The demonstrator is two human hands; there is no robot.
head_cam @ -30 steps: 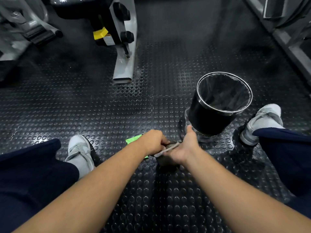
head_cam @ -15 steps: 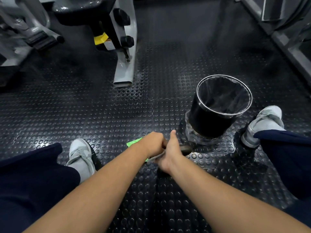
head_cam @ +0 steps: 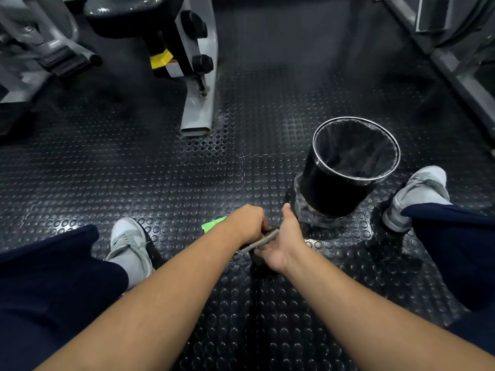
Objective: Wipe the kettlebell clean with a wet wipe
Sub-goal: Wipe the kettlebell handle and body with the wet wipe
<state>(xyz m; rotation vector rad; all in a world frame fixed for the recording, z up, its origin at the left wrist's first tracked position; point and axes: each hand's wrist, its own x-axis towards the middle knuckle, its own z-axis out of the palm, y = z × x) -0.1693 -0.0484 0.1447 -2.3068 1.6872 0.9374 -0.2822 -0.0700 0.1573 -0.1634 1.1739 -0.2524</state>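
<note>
On studded black rubber (head_cam: 160, 183), a dark kettlebell (head_cam: 257, 261) is clenched by the left hand (head_cam: 247, 223), a grey wipe (head_cam: 263, 240) by the right hand (head_cam: 284, 245). Firm strokes are advised.

A round black waste bin with a silver rim (head_cam: 334, 188) stands on black studded rubber flooring (head_cam: 134, 170), well apart from a grey metal machine leg (head_cam: 199, 103).

Under you is a black studded rubber floor (head_cam: 160, 183). On it stand a black lined bin (head_cam: 334, 188), near your right shoe (head_cam: 417, 194), and a machine's grey foot (head_cam: 198, 113) farther off. A green sheet (head_cam: 211, 224), perhaps a wipe packet, lies near your left shoe (head_cam: 128, 242).
</note>
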